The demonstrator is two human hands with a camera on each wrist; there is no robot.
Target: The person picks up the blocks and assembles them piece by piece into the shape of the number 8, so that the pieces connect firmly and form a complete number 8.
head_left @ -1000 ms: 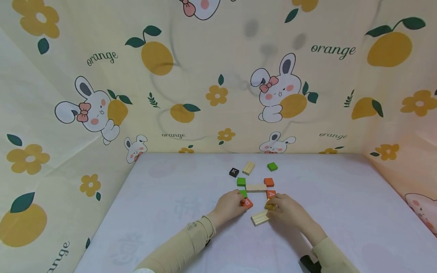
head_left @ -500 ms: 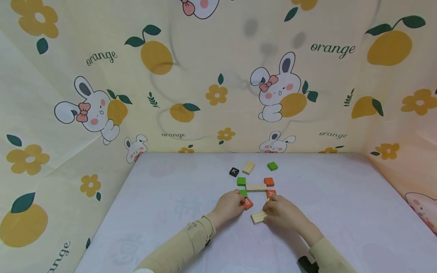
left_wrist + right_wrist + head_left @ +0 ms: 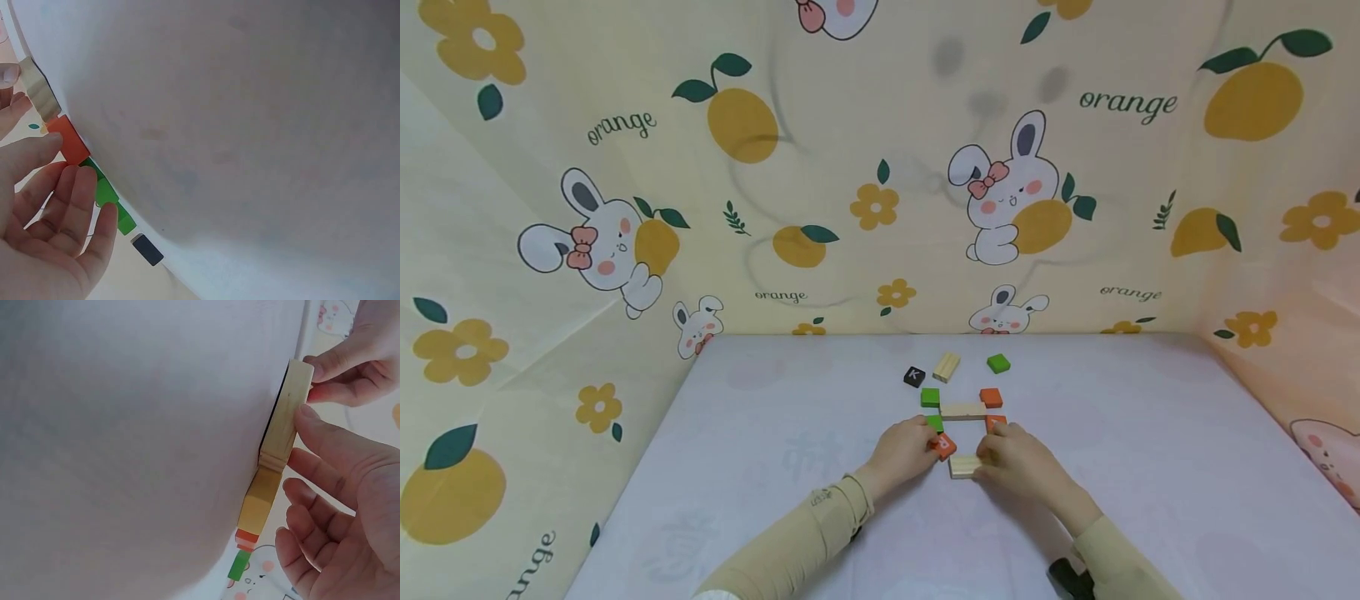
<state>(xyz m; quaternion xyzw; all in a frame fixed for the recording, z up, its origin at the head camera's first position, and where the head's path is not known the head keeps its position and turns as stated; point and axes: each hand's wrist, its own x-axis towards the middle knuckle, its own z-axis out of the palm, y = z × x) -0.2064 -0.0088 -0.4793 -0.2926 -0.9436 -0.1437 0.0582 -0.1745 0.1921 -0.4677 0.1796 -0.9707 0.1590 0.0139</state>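
My left hand pinches an orange lettered block at the left side of a small block outline on the table; the left wrist view has the thumb on its near face. Just behind it sits a green block. With thumb and forefinger, my right hand holds a plain grooved wooden block lying crosswise at the front. A yellow block adjoins that wooden block's end in the right wrist view, hidden by the hand in the head view. Behind the right fingers shows another orange block.
A wooden block lies crosswise at the outline's back, with a green block and an orange block at its far corners. Farther back are a black K block, a tilted wooden block and a green block.
My right hand has turned the front wooden block from slanted to crosswise and moved it slightly away from me, toward the orange block. My left hand has stayed in place.
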